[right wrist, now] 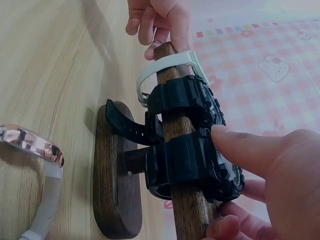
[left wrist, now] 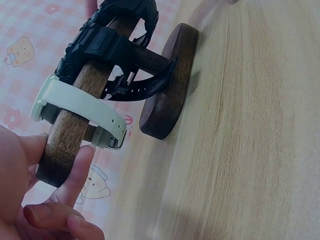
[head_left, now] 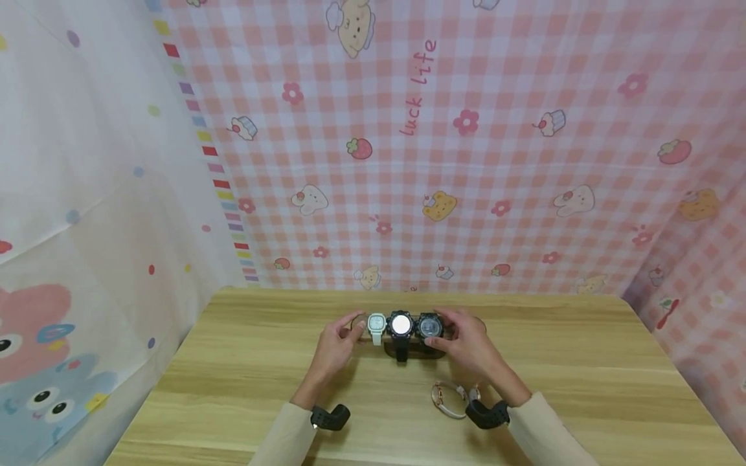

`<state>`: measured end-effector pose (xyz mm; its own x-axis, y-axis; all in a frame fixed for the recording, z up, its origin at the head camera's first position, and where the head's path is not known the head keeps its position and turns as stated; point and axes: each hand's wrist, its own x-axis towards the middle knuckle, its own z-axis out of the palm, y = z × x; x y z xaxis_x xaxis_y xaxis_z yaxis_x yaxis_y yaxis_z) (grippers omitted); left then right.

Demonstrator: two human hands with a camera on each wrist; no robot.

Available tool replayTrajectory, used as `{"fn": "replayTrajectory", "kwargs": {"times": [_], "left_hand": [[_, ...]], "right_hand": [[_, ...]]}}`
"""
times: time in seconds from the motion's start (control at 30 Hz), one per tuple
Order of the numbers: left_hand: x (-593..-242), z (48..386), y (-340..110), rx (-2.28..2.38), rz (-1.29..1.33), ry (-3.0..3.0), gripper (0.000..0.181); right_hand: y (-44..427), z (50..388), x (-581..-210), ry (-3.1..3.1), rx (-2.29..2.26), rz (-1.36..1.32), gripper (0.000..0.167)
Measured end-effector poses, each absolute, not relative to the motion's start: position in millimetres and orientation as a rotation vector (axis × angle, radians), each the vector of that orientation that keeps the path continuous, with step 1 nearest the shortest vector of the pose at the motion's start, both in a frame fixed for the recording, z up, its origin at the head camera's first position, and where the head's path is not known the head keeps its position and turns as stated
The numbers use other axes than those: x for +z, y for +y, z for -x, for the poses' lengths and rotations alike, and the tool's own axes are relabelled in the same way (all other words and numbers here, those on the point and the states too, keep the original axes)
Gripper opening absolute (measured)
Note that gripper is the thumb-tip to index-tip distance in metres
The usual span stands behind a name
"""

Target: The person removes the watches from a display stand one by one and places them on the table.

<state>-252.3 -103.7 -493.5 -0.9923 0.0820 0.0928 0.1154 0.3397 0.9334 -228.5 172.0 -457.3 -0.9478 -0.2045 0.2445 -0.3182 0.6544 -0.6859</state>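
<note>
A dark wooden stand [left wrist: 170, 85] [right wrist: 117, 185] carries three watches on its bar. The white watch [head_left: 377, 323] [left wrist: 80, 102] is nearest the left end, a black watch [head_left: 401, 325] with its strap tail hanging is in the middle, and another black watch [head_left: 430, 327] [right wrist: 185, 162] is on the right. My left hand [head_left: 336, 346] [left wrist: 45, 195] pinches the bar's left end beside the white watch. My right hand [head_left: 471, 343] [right wrist: 280, 185] grips the right black watch, thumb on its face side and fingers behind the bar.
On the wooden table [head_left: 262, 369], a watch with a pale strap and rose-gold case [head_left: 449, 400] [right wrist: 35, 142] lies in front of the stand, near my right wrist. Another small rose-gold watch [head_left: 474, 392] is partly hidden there. A pink checked cloth [head_left: 443, 155] hangs behind the table.
</note>
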Motion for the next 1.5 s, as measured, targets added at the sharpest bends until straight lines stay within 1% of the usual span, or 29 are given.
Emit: {"fn": "replayTrajectory", "kwargs": {"times": [0.33,0.6,0.8,1.5], "left_hand": [[-495,253,-104,-1.784,0.2,-2.536,0.035],[-496,253,-103,-1.787,0.201,-2.533,0.036],[-497,253,-104,-1.8,0.197,-2.533,0.036],[-495,253,-104,-1.811,0.207,-2.523,0.036]], "right_hand": [[170,231,-457,-2.765,1.116,-0.42,0.059],[173,231,-459,-2.752,1.177,-0.399,0.056],[178,230,-458,-2.74,1.205,-0.381,0.054],[204,226,-457,-2.716,1.21,-0.317,0.053]]}}
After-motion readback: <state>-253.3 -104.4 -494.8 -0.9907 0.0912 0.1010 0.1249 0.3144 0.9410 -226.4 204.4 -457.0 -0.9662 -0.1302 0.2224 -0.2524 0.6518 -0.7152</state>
